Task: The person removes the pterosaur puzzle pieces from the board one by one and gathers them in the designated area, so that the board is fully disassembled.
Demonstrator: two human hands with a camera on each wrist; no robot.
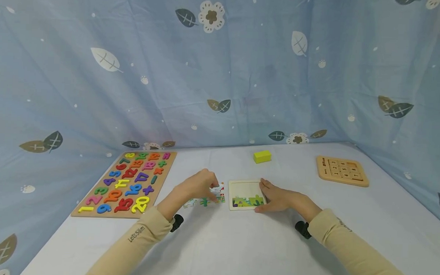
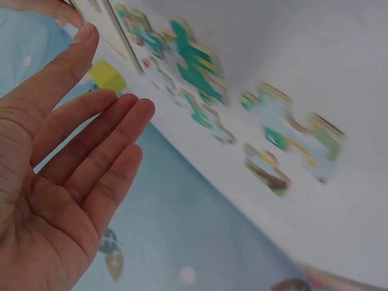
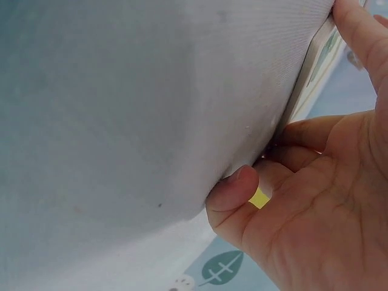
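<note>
My left hand hovers over loose jigsaw pieces left of the puzzle tray, thumb apart from the fingers and nothing between them. In the left wrist view, green, pale blue and brown pieces lie scattered on the white cloth, beyond the fingertips. The shallow wooden tray has a strip of green pieces fitted along its near side; its upper part shows a bare base. My right hand holds the tray's right side, thumb at the near corner, fingers by the far corner. The right wrist view shows the tray edge against the fingers.
At the left lies a board of coloured numbers. A yellow block sits behind the tray. Towards the right rests a wooden sliding number puzzle. A blue patterned curtain hangs behind the white table.
</note>
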